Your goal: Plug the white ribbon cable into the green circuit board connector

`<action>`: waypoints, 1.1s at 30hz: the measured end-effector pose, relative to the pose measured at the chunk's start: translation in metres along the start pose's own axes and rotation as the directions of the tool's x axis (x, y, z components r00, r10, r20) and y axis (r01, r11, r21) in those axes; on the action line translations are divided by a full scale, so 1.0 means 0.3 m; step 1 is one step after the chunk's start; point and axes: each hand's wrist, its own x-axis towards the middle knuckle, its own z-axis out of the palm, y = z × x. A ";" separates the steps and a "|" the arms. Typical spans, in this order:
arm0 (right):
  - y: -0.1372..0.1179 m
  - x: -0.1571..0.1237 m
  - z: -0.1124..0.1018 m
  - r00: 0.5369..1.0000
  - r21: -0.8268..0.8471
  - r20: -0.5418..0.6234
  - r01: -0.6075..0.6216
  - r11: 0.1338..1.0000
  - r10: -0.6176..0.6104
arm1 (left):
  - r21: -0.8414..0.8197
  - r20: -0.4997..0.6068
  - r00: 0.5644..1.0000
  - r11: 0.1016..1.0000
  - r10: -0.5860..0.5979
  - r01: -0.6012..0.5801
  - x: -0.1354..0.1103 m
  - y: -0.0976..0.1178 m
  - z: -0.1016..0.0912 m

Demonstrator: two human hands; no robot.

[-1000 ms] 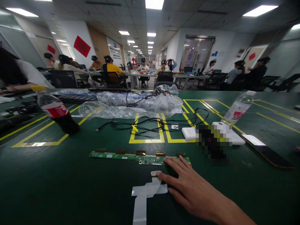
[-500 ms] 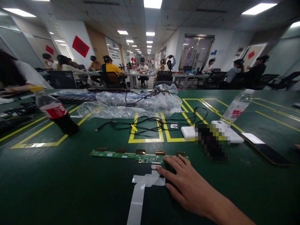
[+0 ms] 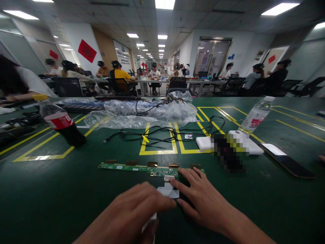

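Observation:
A long, narrow green circuit board [image 3: 137,168] with copper-coloured tabs along its far edge lies flat on the table. At its near edge is the connector end [image 3: 169,178] of a white flat ribbon cable [image 3: 172,193]. Fingers spread, my right hand [image 3: 200,195] rests over the board's right part, one fingertip at the connector end. My left hand [image 3: 132,210] is over the cable's folded middle, thumb and fingers apart, hiding much of it. Whether it touches the cable is unclear.
Behind the board lie black cables [image 3: 162,134] and clear plastic wrap [image 3: 152,113]. A cola bottle [image 3: 62,122] stands left. Right are a clear bottle [image 3: 256,117], a white device [image 3: 251,145] and a phone [image 3: 286,161]. People sit at tables beyond.
My left hand has come in from below and now covers the lower ribbon cable. The connector end sits slightly nearer the board's edge. My right hand has barely moved.

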 end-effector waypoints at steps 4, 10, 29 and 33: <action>-0.004 -0.003 -0.001 1.000 -0.001 -0.002 -0.004 1.000 0.004 | 0.052 0.099 0.994 0.998 -0.043 0.038 0.145 -0.056 -0.036; 0.004 0.001 -0.006 1.000 0.004 0.019 -0.012 1.000 0.012 | 0.137 0.242 0.970 0.990 0.006 -0.040 0.155 -0.133 0.037; 0.065 -0.022 -0.014 0.998 0.098 0.006 0.061 0.993 -0.062 | 0.168 0.205 0.978 0.986 -0.031 -0.004 0.153 -0.087 0.057; 0.063 -0.020 -0.009 0.999 0.099 -0.015 0.042 0.994 -0.040 | 0.156 0.205 0.978 0.988 -0.028 -0.005 0.151 -0.099 0.061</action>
